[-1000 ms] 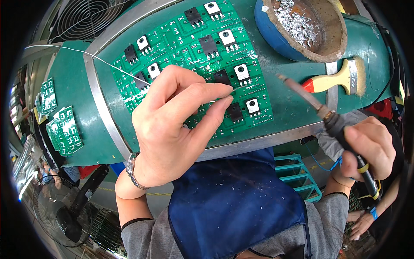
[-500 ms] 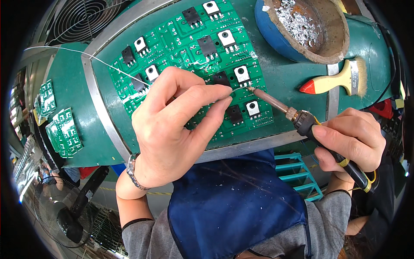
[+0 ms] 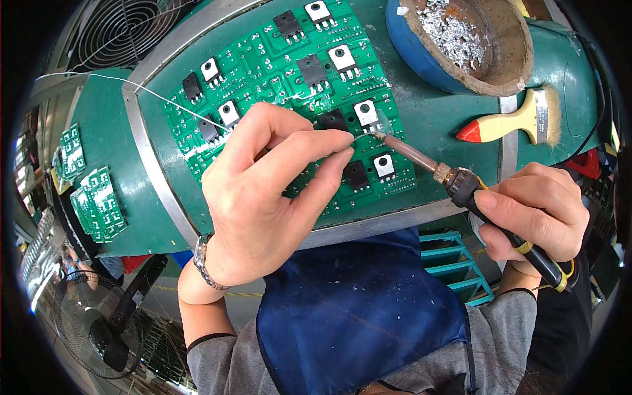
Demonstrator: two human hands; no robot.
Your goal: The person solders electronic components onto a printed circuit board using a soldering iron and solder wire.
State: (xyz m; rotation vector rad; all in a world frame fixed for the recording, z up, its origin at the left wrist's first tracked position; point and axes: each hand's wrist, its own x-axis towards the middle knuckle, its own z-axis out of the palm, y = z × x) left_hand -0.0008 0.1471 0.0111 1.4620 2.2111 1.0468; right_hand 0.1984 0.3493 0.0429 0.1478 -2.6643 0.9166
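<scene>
The desk (image 3: 447,125) is covered in green, with metal strips (image 3: 158,158) crossing it and another along the near edge. On it lies the large green board (image 3: 280,72), in front of the person, with black and white parts on it. The left hand (image 3: 260,191) pinches a thin wire (image 3: 171,101) between thumb and finger, over the board. The right hand (image 3: 543,214) is closed around the iron (image 3: 461,186), whose tip is at the legs of one white part, close to the wire's short end.

Beyond, to the right, stands a blue bowl (image 3: 415,56) with silvery scraps (image 3: 454,33) inside; nearer, a brush (image 3: 503,126) lies across a strip. At the left end are smaller boards (image 3: 102,204). In the room, a black fan (image 3: 99,322) stands at lower left, a round grille (image 3: 131,33) is at upper left, and a teal rack (image 3: 454,263) is below the near edge. The brush's metal band carries small dark print, too small to read.
</scene>
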